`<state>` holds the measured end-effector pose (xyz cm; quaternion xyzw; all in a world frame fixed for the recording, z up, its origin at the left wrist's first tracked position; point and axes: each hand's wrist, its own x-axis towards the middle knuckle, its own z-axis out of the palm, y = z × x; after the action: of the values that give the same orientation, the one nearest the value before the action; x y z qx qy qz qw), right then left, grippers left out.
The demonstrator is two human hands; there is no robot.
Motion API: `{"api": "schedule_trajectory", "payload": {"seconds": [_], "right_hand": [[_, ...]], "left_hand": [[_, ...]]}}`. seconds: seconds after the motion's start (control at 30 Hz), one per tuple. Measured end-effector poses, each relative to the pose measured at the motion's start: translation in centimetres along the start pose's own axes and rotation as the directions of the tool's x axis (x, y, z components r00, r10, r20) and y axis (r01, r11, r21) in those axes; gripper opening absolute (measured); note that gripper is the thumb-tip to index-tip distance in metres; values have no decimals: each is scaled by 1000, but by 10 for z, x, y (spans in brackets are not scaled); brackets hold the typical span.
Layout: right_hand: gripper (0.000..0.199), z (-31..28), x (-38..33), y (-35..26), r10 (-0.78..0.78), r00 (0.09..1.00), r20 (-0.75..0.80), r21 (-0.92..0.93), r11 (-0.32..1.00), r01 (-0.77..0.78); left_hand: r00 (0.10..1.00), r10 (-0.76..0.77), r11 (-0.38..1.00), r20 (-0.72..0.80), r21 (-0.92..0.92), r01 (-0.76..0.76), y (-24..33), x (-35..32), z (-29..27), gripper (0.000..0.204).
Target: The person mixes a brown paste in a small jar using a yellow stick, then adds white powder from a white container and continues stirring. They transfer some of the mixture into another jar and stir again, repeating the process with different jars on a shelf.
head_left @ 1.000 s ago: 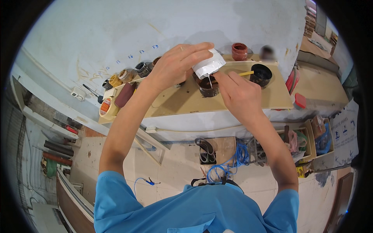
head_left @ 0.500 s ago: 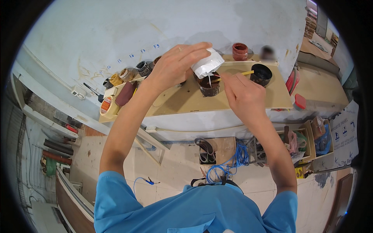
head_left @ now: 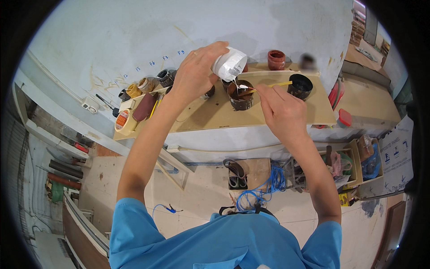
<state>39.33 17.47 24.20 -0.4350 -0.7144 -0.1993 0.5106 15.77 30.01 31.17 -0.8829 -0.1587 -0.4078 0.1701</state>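
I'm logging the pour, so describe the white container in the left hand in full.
The white container is a small, round, plastic-looking tub, tilted steeply with its mouth down and to the right. The left hand grips it from the left. A thin white stream runs from its lip into the brown cup below, which stands on the wooden shelf.
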Motion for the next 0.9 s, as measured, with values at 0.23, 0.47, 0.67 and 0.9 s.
{"api": "schedule_trajectory", "payload": {"seconds": [0.23,0.47,0.67,0.9], "right_hand": [[19,2,-1,-1,-14,1000,21,-3,1000,14],[15,-1,-2,0,4,1000,26,-4,1000,-4],[15,-4,-1,-2,44,998,47,-1,999,-44],[11,-1,-1,1,36,999,-2,-9,999,-36]], "left_hand": [[874,-465,876,144,-69,477,15,-3,-8,84],[869,-460,886,183,35,462,18,-1,-16,86],[866,-441,896,237,61,439,15,5,-23,86],[838,-402,911,370,75,405,4,15,-31,82]]}}
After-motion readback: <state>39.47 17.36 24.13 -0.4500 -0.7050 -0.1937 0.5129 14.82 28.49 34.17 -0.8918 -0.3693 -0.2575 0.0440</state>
